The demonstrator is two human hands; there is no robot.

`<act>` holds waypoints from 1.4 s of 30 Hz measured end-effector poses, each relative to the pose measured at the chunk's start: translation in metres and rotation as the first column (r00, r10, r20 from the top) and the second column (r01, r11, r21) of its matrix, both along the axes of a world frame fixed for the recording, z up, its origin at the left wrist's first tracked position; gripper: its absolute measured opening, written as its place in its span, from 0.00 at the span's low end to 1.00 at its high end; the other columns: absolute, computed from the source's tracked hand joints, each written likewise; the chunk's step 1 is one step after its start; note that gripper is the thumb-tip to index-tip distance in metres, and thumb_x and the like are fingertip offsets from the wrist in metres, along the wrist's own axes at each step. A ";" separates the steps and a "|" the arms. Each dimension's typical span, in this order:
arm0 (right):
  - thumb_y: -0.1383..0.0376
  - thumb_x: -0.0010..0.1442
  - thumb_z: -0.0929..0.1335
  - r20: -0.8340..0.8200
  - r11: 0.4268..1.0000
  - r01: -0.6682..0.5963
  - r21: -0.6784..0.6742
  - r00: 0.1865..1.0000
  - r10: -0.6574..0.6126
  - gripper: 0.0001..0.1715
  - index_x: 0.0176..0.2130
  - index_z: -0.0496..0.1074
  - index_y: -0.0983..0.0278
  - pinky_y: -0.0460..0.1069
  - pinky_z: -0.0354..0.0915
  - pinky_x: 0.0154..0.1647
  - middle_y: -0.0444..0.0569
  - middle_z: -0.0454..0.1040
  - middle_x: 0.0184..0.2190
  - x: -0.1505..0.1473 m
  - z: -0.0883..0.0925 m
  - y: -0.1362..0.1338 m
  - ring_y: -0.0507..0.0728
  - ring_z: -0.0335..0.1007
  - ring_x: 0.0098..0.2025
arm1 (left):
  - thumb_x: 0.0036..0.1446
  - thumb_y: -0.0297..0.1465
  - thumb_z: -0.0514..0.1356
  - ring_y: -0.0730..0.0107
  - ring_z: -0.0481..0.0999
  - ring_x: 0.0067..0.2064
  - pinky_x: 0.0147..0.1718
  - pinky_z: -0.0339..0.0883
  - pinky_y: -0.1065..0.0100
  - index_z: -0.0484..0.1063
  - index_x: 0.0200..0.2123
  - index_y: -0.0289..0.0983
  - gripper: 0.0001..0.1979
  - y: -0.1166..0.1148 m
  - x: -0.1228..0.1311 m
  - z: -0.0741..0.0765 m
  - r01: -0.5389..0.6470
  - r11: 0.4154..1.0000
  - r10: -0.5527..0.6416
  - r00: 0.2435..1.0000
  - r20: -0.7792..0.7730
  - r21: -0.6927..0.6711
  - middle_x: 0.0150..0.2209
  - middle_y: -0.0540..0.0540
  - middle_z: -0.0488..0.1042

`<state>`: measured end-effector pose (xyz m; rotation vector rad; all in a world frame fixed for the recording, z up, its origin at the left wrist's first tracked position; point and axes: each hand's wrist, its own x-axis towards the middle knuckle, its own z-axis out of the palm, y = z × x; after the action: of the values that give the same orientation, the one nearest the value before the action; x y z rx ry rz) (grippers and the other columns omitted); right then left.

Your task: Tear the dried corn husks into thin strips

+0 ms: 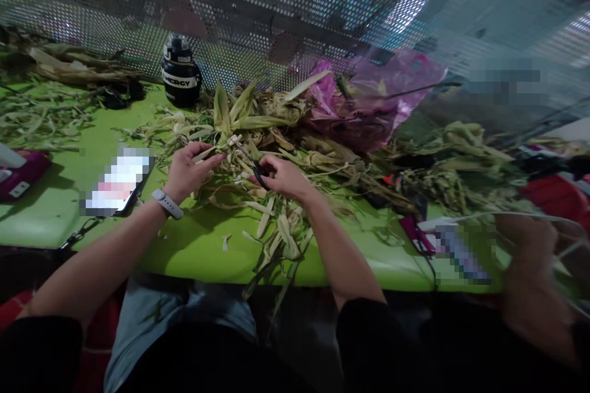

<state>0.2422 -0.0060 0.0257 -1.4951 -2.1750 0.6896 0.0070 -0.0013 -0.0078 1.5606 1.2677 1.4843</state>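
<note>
While the left hand (187, 172) pinched a dry husk (220, 148) by its stem end, the right hand (286, 177) closed around what looked like scissors (251, 164) just beside that pinch. Light and papery, the husk would likely tear; holding near the stem seemed safest.

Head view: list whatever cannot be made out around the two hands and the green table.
- Black-handled scissors: handles hidden inside the right hand.
- Pale dry leaf strip in the left hand: its far end is lost in the heap of husks.
- Flat phone-like object on the green table: face pixelated.
- Another person's hand, right edge: motion-blurred.
- Black jar: label partly readable only.
</note>
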 end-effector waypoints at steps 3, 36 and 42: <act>0.50 0.50 0.70 0.011 1.000 -0.024 0.010 1.000 0.024 0.20 0.33 0.65 0.62 0.46 0.51 0.27 0.40 0.63 0.23 -0.001 -0.001 -0.001 0.49 0.55 0.25 | 0.44 0.40 0.69 0.74 0.70 0.26 0.25 0.63 0.73 0.76 0.32 0.34 0.16 0.000 0.001 0.000 0.014 1.000 -0.014 1.000 0.007 -0.024 0.27 0.48 0.75; 0.49 0.54 0.68 -0.089 0.996 -0.086 -0.011 0.992 0.084 0.20 0.30 0.61 0.62 0.47 0.54 0.30 0.42 0.63 0.25 -0.004 -0.006 -0.001 0.51 0.57 0.27 | 0.44 0.40 0.69 0.74 0.68 0.26 0.24 0.60 0.72 0.74 0.28 0.35 0.15 -0.004 0.002 0.003 0.051 0.998 -0.050 0.998 -0.029 0.025 0.25 0.49 0.72; 0.48 0.54 0.67 -0.055 0.995 -0.102 0.001 0.993 0.102 0.20 0.30 0.61 0.61 0.48 0.54 0.29 0.43 0.64 0.26 -0.006 -0.003 -0.002 0.52 0.58 0.28 | 0.45 0.39 0.69 0.74 0.67 0.26 0.24 0.59 0.71 0.74 0.28 0.35 0.14 -0.005 0.004 0.002 0.061 0.998 -0.060 0.997 -0.038 0.033 0.24 0.50 0.71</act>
<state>0.2365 -0.0085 0.0231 -1.3570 -2.2216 0.7582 0.0105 -0.0061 -0.0055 1.6415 1.2105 1.4522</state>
